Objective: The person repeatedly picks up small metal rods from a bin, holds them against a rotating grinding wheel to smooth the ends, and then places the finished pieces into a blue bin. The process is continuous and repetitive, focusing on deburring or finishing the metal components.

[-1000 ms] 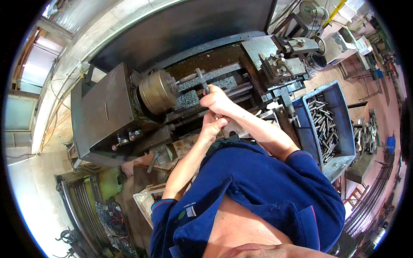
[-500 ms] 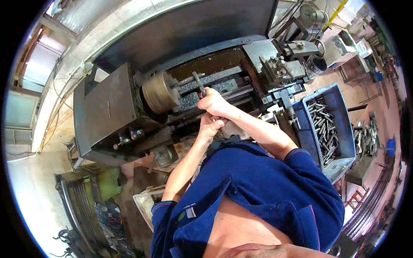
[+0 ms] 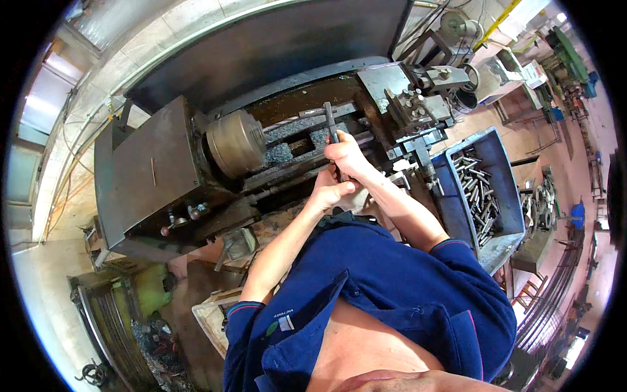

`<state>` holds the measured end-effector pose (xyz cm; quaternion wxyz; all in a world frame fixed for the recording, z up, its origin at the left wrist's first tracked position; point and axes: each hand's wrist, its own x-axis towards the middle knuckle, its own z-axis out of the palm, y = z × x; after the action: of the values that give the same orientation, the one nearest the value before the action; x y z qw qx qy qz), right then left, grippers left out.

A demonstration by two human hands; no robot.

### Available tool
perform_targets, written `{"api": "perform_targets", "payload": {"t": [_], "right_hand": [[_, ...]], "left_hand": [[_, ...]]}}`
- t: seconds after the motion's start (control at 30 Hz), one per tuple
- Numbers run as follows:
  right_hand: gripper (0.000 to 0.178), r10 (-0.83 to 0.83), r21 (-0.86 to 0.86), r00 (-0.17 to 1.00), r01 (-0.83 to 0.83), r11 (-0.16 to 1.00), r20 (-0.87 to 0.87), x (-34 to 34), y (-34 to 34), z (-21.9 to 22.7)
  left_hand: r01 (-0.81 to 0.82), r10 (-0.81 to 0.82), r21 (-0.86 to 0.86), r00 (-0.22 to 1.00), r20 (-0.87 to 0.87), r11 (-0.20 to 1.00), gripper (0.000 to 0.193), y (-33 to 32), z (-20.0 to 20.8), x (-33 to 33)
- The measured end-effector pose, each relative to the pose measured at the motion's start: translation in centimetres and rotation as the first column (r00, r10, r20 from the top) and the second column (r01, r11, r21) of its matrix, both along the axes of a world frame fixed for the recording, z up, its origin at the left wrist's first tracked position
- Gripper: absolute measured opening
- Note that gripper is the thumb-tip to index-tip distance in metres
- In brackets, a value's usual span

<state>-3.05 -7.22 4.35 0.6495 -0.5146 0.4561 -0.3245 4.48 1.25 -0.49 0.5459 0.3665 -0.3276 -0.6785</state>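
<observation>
My right hand (image 3: 345, 155) is closed round the dark handle of a long, flat, file-like metal tool (image 3: 329, 116). The tool points away from me over the bed of a lathe (image 3: 287, 171). Just below, my left hand (image 3: 330, 188) is closed on the near end of the same tool, its thumb lying on top; the fingers are partly hidden. To the left of the tool is the lathe's round chuck (image 3: 235, 142), its right edge blurred. Metal chips (image 3: 277, 155) lie in heaps under the tool and chuck.
The headstock (image 3: 140, 170) with its levers (image 3: 189, 212) stands left, the carriage and tool post (image 3: 415, 108) right. A blue crate (image 3: 450, 196) holds many metal pins (image 3: 480, 199). Behind the lathe rises a dark splash panel (image 3: 274, 52). Long bars (image 3: 555, 294) lie far right.
Both hands and the tool have moved right, away from the chuck. The tool now stands straighter and apart from the rod it lay across near the chuck. The whole view has shifted slightly.
</observation>
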Motion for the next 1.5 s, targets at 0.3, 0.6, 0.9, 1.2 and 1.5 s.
{"api": "perform_targets", "payload": {"t": [0.3,0.6,0.9,1.2,1.5], "right_hand": [[0.037,-0.154,-0.071,0.94,0.183,0.981,0.305,-5.5,5.2,0.7],[0.04,-0.232,-0.075,0.8,0.325,0.943,0.554,-11.7,7.8,-0.7],[0.026,-0.457,0.289,0.803,0.365,0.885,0.384,-21.0,10.4,0.6],[0.045,-0.528,0.458,0.513,0.267,0.848,0.677,-36.2,8.5,0.7],[0.083,-0.172,0.308,0.626,-0.116,0.944,0.761,-33.1,8.5,-0.8]], "left_hand": [[0.101,0.037,-0.138,0.662,0.748,0.985,0.086,1.2,3.6,-2.0],[0.197,0.191,-0.283,0.387,0.902,0.939,0.078,3.2,3.8,-7.2],[0.229,-0.164,-0.043,0.802,0.574,0.972,0.05,5.6,4.8,-12.0],[-0.145,0.04,0.026,0.433,0.901,0.989,0.044,12.5,-1.6,-6.6],[-0.369,0.093,0.071,0.407,0.909,0.927,0.045,19.4,-3.8,-3.4]]}}
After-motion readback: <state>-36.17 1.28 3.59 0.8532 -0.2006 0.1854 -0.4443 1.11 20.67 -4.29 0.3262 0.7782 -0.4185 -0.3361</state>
